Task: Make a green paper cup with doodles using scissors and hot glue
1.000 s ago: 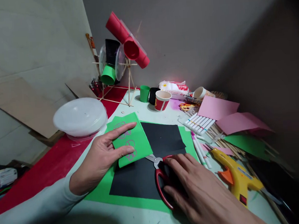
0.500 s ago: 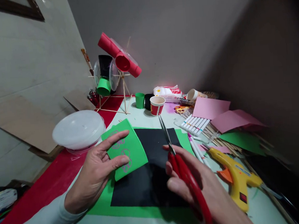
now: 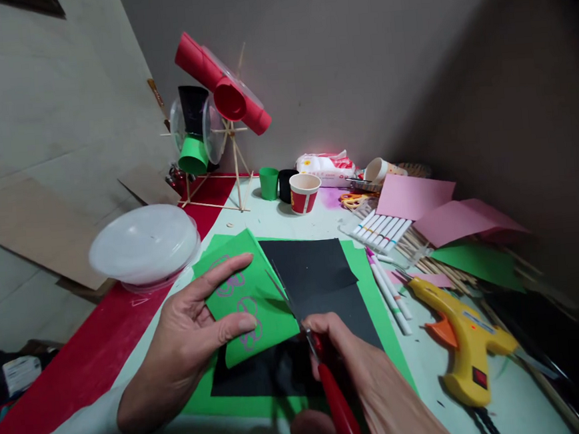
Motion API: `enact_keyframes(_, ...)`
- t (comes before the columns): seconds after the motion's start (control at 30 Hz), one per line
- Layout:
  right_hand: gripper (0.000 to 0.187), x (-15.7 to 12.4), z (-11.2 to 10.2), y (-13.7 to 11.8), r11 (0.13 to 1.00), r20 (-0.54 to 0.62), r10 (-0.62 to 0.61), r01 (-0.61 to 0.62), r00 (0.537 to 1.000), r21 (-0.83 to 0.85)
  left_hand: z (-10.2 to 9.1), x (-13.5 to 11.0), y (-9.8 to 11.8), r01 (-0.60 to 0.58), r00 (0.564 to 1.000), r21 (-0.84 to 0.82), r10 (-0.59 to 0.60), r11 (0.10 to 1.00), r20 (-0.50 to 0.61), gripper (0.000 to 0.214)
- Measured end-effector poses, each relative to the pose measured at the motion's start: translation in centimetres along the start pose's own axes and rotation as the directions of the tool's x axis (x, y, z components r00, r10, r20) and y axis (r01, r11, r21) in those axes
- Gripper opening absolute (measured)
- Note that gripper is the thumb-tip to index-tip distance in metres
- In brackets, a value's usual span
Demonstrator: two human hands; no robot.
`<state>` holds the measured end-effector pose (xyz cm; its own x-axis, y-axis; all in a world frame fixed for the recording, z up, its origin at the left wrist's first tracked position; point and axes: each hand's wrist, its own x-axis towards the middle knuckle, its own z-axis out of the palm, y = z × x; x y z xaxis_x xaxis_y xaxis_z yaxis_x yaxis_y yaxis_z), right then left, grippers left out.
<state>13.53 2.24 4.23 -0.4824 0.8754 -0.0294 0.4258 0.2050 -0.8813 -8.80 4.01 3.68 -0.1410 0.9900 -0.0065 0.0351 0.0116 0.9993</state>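
Observation:
My left hand (image 3: 198, 331) pinches a folded piece of green paper (image 3: 271, 312) between thumb and fingers. Pink outlines are drawn on its face. My right hand (image 3: 351, 366) grips red-handled scissors (image 3: 337, 400), whose blades lie at the right edge of the green paper. One blade shows in front of the paper, and whether it has cut in I cannot tell. Beneath both hands lies a black sheet (image 3: 320, 288) on top of a larger green sheet (image 3: 395, 356).
Right of the sheets are a yellow glue gun (image 3: 463, 357), markers (image 3: 383, 229), wooden sticks and pink paper (image 3: 413, 197). Clear plastic lids (image 3: 144, 245) stand at left. Behind are a paper cup (image 3: 304, 194) and a stick frame carrying a red tube wheel (image 3: 224, 92).
My right hand has brought the scissors left and down, from above the black sheet to the green paper's edge. My left hand still holds the paper. The view has shifted slightly.

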Motion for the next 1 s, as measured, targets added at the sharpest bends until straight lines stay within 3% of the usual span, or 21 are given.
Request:
enact_keyframes(0.13,0.028,-0.19,0.24,0.68,0.99,-0.045,-0.116,0.112,0.992,-0.09,-0.25,0.0,-0.42,0.03,0.997,0.048,-0.033,0.998,0.067,0.063)
enact_keyframes(0.37,0.015,-0.15,0.2,0.45,0.976,-0.121,-0.181,0.163,0.976,-0.143,-0.55,0.02,-0.76,0.022,0.996,0.051,-0.027,0.998,0.09,0.063)
enact_keyframes(1.0,0.01,-0.37,0.07,0.36,0.974,-0.106,-0.175,0.156,0.979,-0.161,-0.47,0.05,-1.01,0.026,0.994,0.059,-0.032,0.998,0.107,0.063)
